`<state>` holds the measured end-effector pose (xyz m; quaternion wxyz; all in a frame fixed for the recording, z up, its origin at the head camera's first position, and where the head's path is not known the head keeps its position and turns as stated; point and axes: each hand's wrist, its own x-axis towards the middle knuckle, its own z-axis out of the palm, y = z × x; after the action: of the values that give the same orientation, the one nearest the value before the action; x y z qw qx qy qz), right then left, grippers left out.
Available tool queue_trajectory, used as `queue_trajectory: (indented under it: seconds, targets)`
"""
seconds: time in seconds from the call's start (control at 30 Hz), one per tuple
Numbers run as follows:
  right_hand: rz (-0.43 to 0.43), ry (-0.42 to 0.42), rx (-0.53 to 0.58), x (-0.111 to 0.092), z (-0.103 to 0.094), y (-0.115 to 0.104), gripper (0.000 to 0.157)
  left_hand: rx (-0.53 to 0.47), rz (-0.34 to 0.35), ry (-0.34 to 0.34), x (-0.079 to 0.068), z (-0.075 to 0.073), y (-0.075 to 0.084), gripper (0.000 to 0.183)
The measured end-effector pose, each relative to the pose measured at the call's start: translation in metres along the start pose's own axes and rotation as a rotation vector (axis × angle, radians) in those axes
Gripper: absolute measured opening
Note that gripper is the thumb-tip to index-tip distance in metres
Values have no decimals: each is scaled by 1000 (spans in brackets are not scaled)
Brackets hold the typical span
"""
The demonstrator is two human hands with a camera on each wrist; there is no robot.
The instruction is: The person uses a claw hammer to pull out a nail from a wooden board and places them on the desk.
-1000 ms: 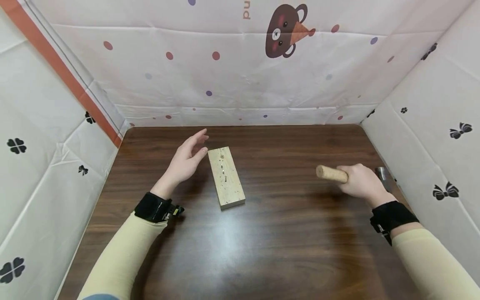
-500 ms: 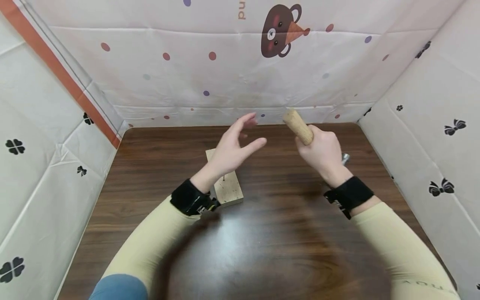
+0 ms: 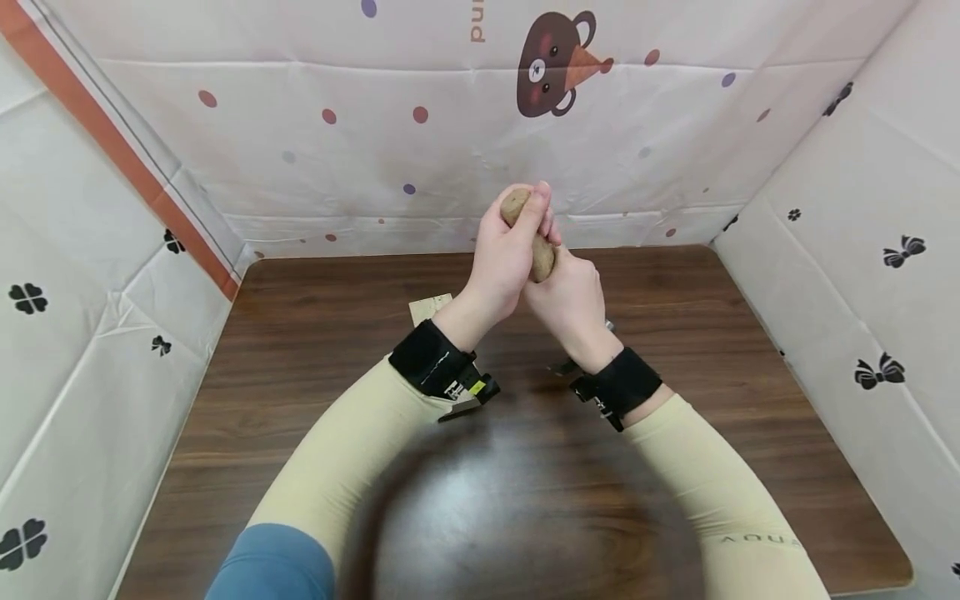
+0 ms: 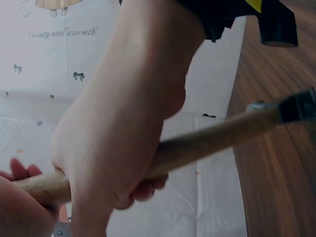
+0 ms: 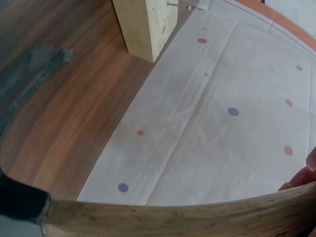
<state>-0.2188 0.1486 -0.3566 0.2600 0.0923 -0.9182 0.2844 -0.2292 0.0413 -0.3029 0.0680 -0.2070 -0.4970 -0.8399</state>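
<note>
Three white printed sheet walls (image 3: 315, 183) are enclosing a dark brown wood-grained worktop (image 3: 285, 392) along its far, left and right edges. Pale yellow sleeves (image 3: 352, 442) are covering both forearms. A claw hammer with a round light-wood handle (image 4: 212, 140) is hanging in the air above the far half of the worktop, just right of its middle. A pale rectangular wooden block (image 5: 140, 29) is lying near the far edge, slightly left of its middle, and the left arm is hiding most of it in the head view. The left hand (image 3: 504, 258) is wrapping round the handle's end; the right hand (image 3: 568, 300) is gripping just beside it, nearer the head, so both are clamping the hammer. Black straps (image 3: 427, 358) are circling the wrists. The hammer's dark metal head (image 4: 297, 106) is staying clear of the block. One thin metal nail (image 5: 188, 7) is sticking out of the block.
</note>
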Motion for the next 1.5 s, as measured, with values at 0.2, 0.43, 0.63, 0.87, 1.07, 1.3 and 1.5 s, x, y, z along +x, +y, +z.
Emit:
queue_trajectory:
  seconds: [0.2, 0.43, 0.63, 0.87, 1.07, 1.3, 1.5]
  targets:
    - [-40, -15, 17, -2, 5, -4, 17, -44, -23, 55, 3, 1, 1, 44]
    - [-119, -21, 44, -5, 6, -3, 16, -52, -42, 168, 2, 8, 4, 48]
    - [-163, -199, 277, -2, -15, 2, 21, -35, 15, 119, -2, 11, 11, 42]
    - [-135, -589, 684, 25, -62, 30, 59, -107, 91, -245, 5, 7, 35, 39]
    - [-148, -851, 928, 34, -74, 51, 62, -172, 25, -548, 9, 5, 45, 33]
    - [-195, -863, 830, 15, -51, 30, 23, -198, -83, -755, 3, 6, 42, 33]
    - [-307, -736, 903, -4, -25, 8, 14, -170, -74, -809, 1, 5, 39, 32]
